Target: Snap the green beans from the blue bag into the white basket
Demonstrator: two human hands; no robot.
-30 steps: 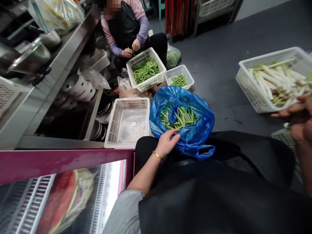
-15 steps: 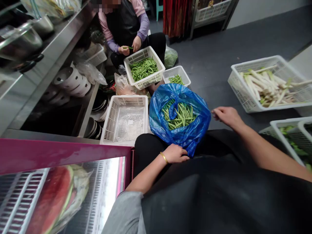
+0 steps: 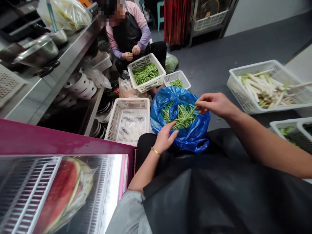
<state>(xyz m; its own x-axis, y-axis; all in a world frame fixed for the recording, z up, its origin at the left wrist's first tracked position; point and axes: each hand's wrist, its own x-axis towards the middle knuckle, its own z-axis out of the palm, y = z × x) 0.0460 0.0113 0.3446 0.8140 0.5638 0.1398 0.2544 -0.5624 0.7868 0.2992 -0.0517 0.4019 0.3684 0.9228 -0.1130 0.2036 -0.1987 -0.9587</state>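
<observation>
The relation which matters most is between the two hands and one green bean (image 3: 193, 111), a little right of the middle of the frame. The right hand (image 3: 216, 103) has it: the thumb and fingers are pinched together on its upper right end, so this hand is the nearer one. From this grip the long axis of the bean slants down toward the lower left, over the loose green beans (image 3: 181, 121) inside the blue plastic bag (image 3: 179, 94); where its far end finishes among them, I cannot tell exactly. The left hand (image 3: 164, 138) is at the lower left edge of the bag opening, to the lower left of the bean and apart from it. Its thumb and fingers are spread and grip no bean; whether they touch the bag is not clear. Just left of the bag, near the centre of the frame, lies a white plastic basket (image 3: 126, 118).
</observation>
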